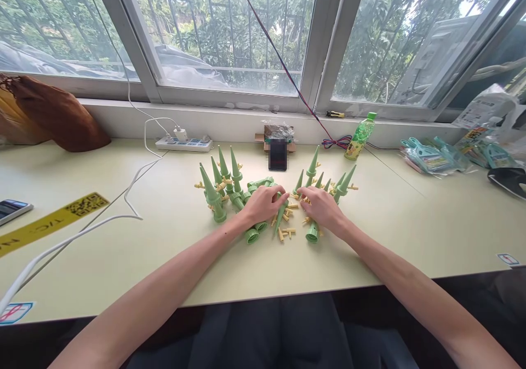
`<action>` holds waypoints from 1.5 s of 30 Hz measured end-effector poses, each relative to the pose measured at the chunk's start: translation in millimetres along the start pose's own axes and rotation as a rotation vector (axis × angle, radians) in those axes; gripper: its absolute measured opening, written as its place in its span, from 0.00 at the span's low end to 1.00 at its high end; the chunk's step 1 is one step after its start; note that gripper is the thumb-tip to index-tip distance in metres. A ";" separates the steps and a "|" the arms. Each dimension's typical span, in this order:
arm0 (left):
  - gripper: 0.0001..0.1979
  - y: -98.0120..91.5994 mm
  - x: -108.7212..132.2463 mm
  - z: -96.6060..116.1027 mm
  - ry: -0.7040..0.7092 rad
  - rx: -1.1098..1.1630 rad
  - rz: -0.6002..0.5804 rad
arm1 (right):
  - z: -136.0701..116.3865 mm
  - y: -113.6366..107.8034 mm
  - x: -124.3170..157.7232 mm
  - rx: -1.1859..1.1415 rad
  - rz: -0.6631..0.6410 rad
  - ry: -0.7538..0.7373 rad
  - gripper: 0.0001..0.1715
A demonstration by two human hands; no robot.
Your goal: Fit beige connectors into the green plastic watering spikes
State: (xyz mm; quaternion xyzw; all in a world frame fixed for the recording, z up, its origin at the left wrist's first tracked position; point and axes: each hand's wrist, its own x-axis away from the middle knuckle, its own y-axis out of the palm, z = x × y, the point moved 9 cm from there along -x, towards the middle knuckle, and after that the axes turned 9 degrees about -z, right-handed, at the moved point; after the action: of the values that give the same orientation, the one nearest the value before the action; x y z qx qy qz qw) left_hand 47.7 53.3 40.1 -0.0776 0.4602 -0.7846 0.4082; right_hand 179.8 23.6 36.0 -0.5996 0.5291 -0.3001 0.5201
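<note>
Green plastic spikes (pixel 211 194) and yellow T-shaped fittings (pixel 290 232) occupy the middle of a pale tabletop (pixel 143 270), directly in front of the person. Several spikes stand point upward in two clusters, one beyond the left hand (pixel 265 202) and one beyond the right hand (pixel 322 205); others lie on their sides, among them a spike with its open end (pixel 252 236) facing the viewer. The loose fittings are scattered chiefly between the two hands. The left hand lies over the pile, fingers bent and thumb near the index finger; whether a piece is pinched there cannot be told. The right hand is likewise bent inward, its fingertips among small yellow parts, and its grip cannot be told either. The hands are near each other but apart. Beyond the pile, an upright smartphone (pixel 277 155) stands before a small carton (pixel 291 148). To its left is a white power strip (pixel 197 145) with a charger (pixel 180 134); to its right, a green-capped bottle (pixel 359 136) stands beside a bundled cable (pixel 337 140). Plastic-wrapped packets (pixel 431 155) lie at far right, a brown bag (pixel 66 114) at far left. A window (pixel 230 29) with foliage outside closes the background
</note>
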 end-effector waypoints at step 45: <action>0.13 3.8 -0.3 10.9 0.143 0.048 -0.057 | -23.2 -23.6 9.9 -0.429 0.219 -0.290 0.08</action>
State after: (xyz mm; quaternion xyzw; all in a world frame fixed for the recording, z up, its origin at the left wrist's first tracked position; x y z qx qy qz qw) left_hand 55.4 45.4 43.3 -0.0247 0.4670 -0.8101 0.3536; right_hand 168.9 4.8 62.8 -0.6719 0.5623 -0.0342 0.4807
